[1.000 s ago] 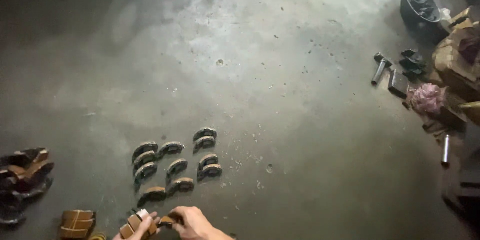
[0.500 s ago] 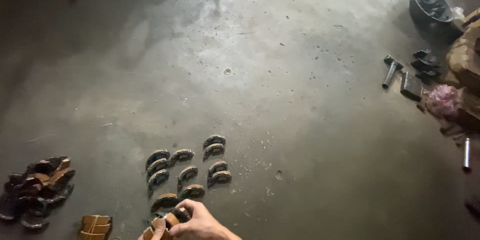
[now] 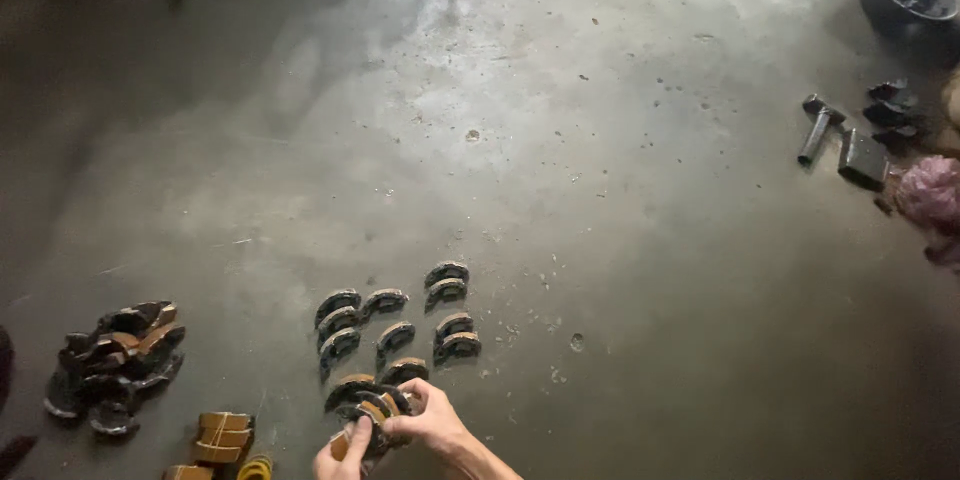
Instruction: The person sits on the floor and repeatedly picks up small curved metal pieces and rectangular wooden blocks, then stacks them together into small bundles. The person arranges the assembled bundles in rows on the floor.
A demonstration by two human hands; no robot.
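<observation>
Head view, concrete floor (image 3: 620,200). At the bottom edge the right hand (image 3: 428,420) and left hand (image 3: 345,455) meet over one curved brake shoe (image 3: 372,410), the fingers of both closed around it; it sits just above the floor, touching the nearest piece of the laid-out shoes (image 3: 395,325), which stand in rough rows. A loose heap of shoes (image 3: 115,360) lies well to the left, banded stacks (image 3: 222,435) just beside it. Risk, as a judgement: a slip of the curved piece could knock the adjoining shoes out of line, since they stand so close together.
</observation>
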